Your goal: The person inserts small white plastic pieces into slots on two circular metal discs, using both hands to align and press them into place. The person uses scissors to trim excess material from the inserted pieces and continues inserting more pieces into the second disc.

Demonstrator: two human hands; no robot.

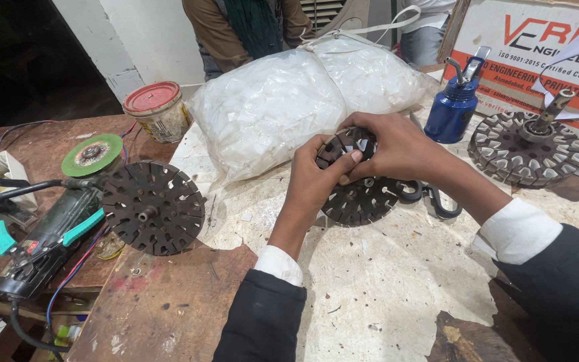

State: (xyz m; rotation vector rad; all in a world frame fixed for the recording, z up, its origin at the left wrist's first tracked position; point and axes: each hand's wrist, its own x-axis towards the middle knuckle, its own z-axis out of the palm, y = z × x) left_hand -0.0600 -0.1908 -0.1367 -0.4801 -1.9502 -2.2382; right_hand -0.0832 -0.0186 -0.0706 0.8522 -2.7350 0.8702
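Observation:
A dark slotted metal disc (360,194) stands tilted on the paper-covered bench (397,281). My left hand (313,175) grips its near left rim with the thumb across the face. My right hand (393,144) curls over its top edge, fingers pressing a small white slip (351,139) into the slots. A second slotted disc (153,207) with a short shaft lies flat to the left, untouched.
A large bag of white slips (283,100) lies behind the hands. Angle grinder (48,234) at left, red-lidded tin (159,110), blue oil can (454,107), scissors (430,198), a third disc with white inserts (527,147) at right. Another person stands behind the bench.

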